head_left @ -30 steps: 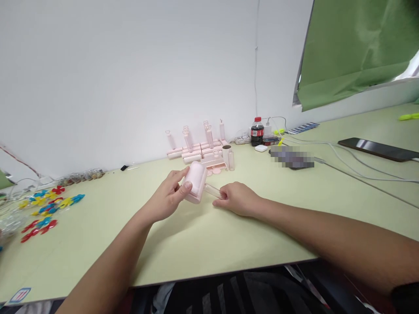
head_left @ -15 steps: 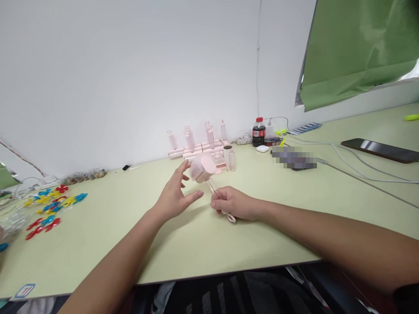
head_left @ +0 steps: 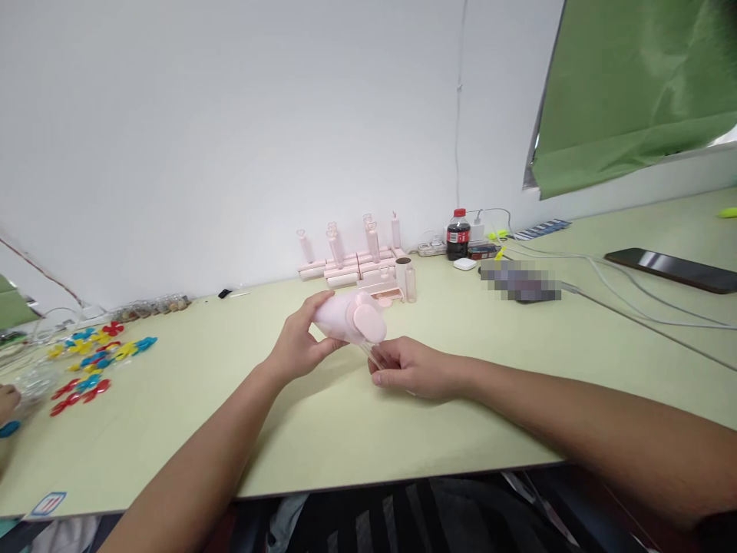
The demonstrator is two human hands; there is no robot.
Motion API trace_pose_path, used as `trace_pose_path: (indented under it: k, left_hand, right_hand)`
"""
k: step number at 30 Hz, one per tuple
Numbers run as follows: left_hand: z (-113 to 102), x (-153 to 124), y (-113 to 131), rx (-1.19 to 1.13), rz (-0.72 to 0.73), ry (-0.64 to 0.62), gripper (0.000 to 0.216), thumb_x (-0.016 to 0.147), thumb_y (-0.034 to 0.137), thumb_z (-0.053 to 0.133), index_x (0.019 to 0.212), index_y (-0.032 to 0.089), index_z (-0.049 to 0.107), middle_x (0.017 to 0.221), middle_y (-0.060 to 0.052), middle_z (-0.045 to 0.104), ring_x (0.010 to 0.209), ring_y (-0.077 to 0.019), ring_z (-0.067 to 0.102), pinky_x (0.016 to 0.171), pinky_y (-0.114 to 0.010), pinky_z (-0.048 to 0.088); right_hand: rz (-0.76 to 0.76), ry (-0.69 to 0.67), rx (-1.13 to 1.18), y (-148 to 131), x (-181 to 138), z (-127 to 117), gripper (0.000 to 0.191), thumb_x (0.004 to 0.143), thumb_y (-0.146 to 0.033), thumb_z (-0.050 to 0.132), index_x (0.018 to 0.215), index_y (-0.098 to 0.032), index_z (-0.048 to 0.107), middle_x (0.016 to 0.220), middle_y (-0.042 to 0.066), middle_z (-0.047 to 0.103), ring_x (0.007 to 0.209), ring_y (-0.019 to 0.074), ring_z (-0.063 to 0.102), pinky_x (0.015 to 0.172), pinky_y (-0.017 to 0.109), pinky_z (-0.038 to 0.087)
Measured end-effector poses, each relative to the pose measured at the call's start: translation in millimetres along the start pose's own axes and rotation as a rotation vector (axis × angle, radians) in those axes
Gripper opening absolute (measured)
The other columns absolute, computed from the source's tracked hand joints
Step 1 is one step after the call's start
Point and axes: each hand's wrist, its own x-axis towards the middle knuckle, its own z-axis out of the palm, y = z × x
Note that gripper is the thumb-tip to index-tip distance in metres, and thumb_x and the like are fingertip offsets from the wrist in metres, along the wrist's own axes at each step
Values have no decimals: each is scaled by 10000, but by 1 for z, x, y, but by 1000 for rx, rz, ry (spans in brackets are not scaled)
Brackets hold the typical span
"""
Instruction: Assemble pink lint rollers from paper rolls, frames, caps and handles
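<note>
A pink lint roller (head_left: 352, 318) with a clear handle is held just above the pale green table (head_left: 173, 430). My left hand (head_left: 299, 344) is closed round the pink roller head from the left. My right hand (head_left: 411, 367) is closed round the clear handle (head_left: 373, 355), which slants down from the head into my fingers. Behind the hands, by the wall, stand several more pink lint rollers (head_left: 351, 257) with their handles upright.
Red, yellow and blue plastic propellers (head_left: 86, 361) lie at the far left, where another person's hand (head_left: 8, 402) shows. A cola bottle (head_left: 458, 234), power strip and cables sit at the back right. A black phone (head_left: 673, 269) lies far right. A green cloth (head_left: 639, 84) hangs above.
My left hand let go of the roller head half a second ago and has closed round it again. The head has turned its end cap toward me, and the right hand kept the handle.
</note>
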Motion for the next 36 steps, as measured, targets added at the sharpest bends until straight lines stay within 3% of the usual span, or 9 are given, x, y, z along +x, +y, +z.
trace_pose_path:
  k: [3,6,10,21,30,36]
  left_hand:
    - [1,-3,-2,21,35,8,667,786,370,663,1379,232,392,1378,-128,505,1222,-279,532,987,-407,472]
    - [3,-4,-1,0,-18,-25,740,770,344,656,1424,245,325,1421,-144,443,1213,-290,518,869,-381,530]
    - [7,-4,2,-56,-66,-54,808,754,306,649,1447,255,238,1333,-140,502,1030,-245,591,754,-344,537]
    - [12,-3,-2,-73,-17,-35,821,741,314,672,1430,238,232,1284,-131,513,1100,-264,565,853,-385,505]
    - [16,0,-8,-34,219,81,786,740,277,704,1409,258,292,1294,-133,438,1193,-283,487,921,-427,486]
    - [18,1,-11,-31,280,105,817,739,276,720,1428,255,282,1299,-138,436,1193,-290,476,954,-464,464]
  right_hand:
    - [-3,-10,-60,-1,-1,-1,181,826,-323,611,764,-174,531,686,-56,447,629,100,402,584,231,319]
    - [-6,-11,-73,1,0,0,244,831,-370,614,736,-178,497,666,-62,406,614,99,372,572,232,301]
    - [-24,-7,-65,3,0,0,285,839,-408,619,727,-174,500,650,-64,401,603,95,364,568,230,299]
    - [52,-37,63,-4,-4,3,255,860,-415,600,792,-190,501,631,-71,452,449,85,479,433,214,381]
    - [45,-55,132,-1,-4,4,265,860,-414,622,791,-187,504,614,-77,449,417,88,504,394,213,405]
    - [37,-63,161,2,-3,4,283,859,-424,635,789,-180,509,612,-77,442,414,78,491,380,207,421]
